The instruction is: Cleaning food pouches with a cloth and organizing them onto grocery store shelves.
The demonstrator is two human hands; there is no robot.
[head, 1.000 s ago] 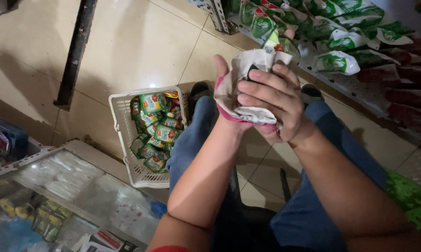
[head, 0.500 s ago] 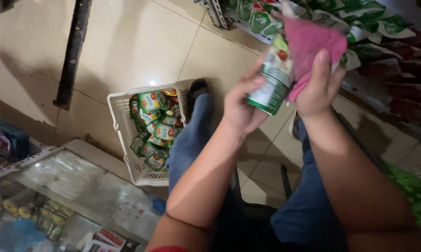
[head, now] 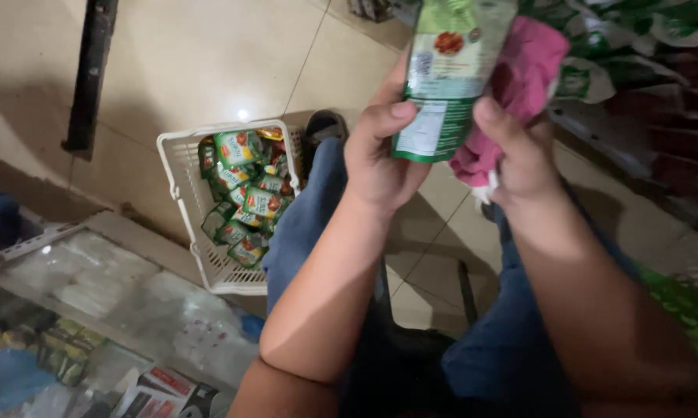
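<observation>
Pale glossy floor tiles (head: 210,62) fill the upper left, with a glass-topped worktop (head: 94,294) at the lower left. On the floor beside the person's knee stands a white plastic basket (head: 180,201) of latticed walls, packed with small green pouches (head: 244,197). Held upright above the lap is a green glossy pouch (head: 446,77) with a white label panel. The left hand (head: 380,159) has its grip closed around the pouch's lower edge; the right hand (head: 519,151) presses a crumpled pink cloth (head: 523,77) against its side.
</observation>
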